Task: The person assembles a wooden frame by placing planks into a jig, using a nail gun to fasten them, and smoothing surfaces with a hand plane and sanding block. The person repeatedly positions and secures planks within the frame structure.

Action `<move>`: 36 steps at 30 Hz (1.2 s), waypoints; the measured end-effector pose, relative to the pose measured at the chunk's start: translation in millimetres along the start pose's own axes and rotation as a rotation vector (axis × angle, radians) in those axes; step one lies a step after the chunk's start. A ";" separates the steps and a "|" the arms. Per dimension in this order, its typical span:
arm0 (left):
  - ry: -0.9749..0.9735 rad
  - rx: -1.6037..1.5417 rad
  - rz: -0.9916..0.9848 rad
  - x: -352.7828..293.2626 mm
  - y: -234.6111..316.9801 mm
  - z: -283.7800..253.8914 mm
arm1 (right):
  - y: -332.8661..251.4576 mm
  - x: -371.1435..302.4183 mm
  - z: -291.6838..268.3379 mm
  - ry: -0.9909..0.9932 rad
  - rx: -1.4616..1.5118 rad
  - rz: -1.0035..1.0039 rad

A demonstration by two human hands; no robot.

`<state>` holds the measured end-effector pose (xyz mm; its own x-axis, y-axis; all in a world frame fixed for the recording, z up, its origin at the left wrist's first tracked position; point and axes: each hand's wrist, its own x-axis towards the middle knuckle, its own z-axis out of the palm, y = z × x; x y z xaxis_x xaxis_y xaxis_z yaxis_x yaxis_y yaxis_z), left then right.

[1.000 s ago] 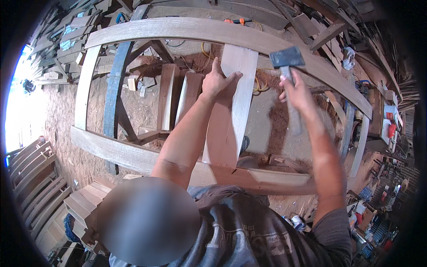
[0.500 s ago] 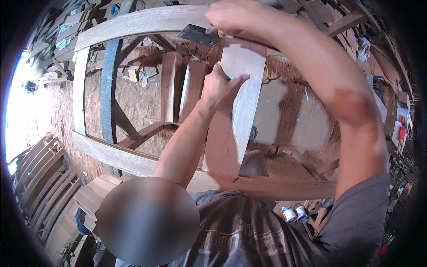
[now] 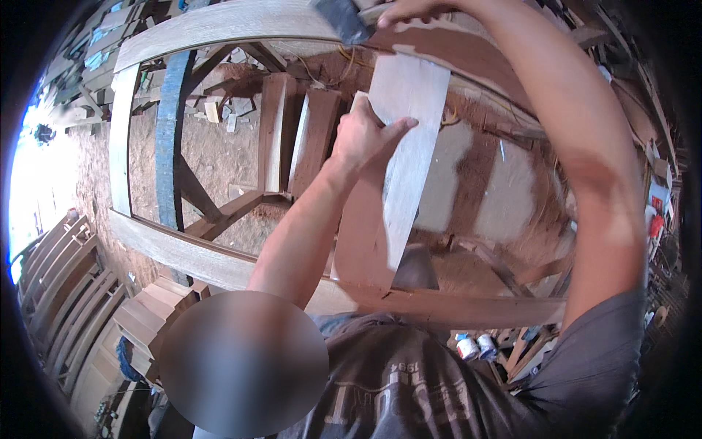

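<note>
My left hand (image 3: 360, 137) is closed around a flat, pale wooden board (image 3: 409, 168), fingers at its left edge and thumb lying across its face. The board spans between the frame's far rail (image 3: 241, 23) and near rail (image 3: 183, 252); its lower left part is in shadow. At the top edge my right hand (image 3: 418, 10) is wrapped around the handle of a mallet with a dark, block-shaped head (image 3: 342, 20). That head is over the far rail, left of the board's far end. Whether it touches the wood I cannot tell.
A pale crosspiece (image 3: 124, 139) closes the frame's left end. Beneath are a blue-grey beam (image 3: 172, 139) and upright brown timbers (image 3: 278, 132). Stacked slatted wooden pieces (image 3: 66, 285) stand at lower left, white cans (image 3: 475, 347) at lower right. Wood scraps lie at upper left.
My right hand and the mallet have moved upward, and the mallet head has turned. More of the board's far end shows. My left hand keeps its hold on the board.
</note>
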<state>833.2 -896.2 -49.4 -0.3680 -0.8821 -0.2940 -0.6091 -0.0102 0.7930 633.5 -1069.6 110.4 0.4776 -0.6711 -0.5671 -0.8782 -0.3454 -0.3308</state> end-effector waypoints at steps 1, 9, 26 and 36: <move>0.031 0.003 -0.043 0.5 -8.1 -6.5 | -5.1 1.8 -6.1 0.098 0.116 0.134; -0.071 0.032 -0.104 1.7 12.6 -10.6 | 114.3 -22.9 11.7 0.094 0.014 0.541; -0.046 0.107 -0.053 0.3 -0.9 -5.6 | 120.1 -93.9 154.6 0.939 0.280 0.494; -0.064 0.170 0.003 -68.1 -19.0 -7.0 | -119.7 -237.6 319.9 0.604 1.189 0.803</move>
<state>874.7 -839.2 -40.7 -0.4110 -0.8499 -0.3297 -0.7162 0.0773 0.6936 633.5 -658.9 43.5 -0.4278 -0.6742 -0.6021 -0.2244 0.7244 -0.6518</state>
